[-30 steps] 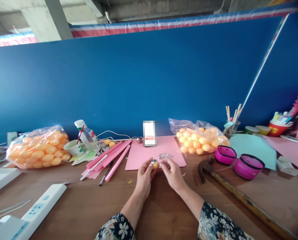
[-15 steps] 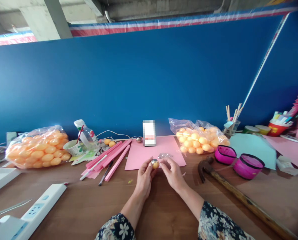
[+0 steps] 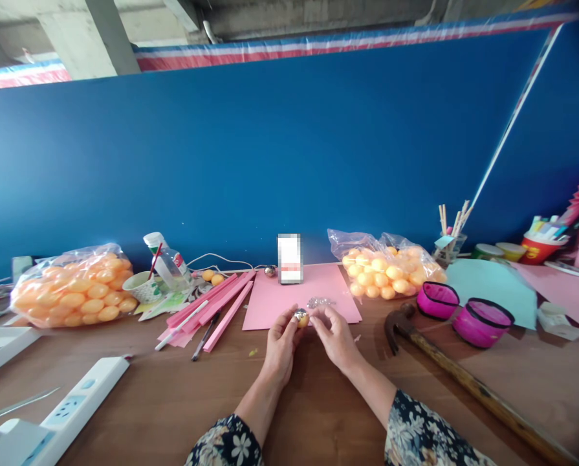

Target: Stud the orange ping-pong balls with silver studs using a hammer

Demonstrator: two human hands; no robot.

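Observation:
A small orange ball [image 3: 301, 321], the size of a ping-pong ball, has a shiny silver covering on its upper part. My left hand [image 3: 282, 342] grips it between thumb and fingers, just above the front edge of a pink paper sheet [image 3: 264, 304]. At the ball's right side, my right hand [image 3: 334, 333] has thumb and forefinger pinched together; whatever they hold is too small to make out. Behind my right fingers, a little heap of silvery bits [image 3: 320, 302] lies on the pink sheet.
A phone [image 3: 290, 259] stands at the back of the sheet. Bags of orange balls [image 3: 76, 291] [image 3: 381, 272] flank it. Pink paper strips [image 3: 221, 301] and a pen [image 3: 205, 336] lie left; a hammer [image 3: 464, 369] and magenta mesh rings [image 3: 483, 323] right. A power strip [image 3: 76, 408] is front left.

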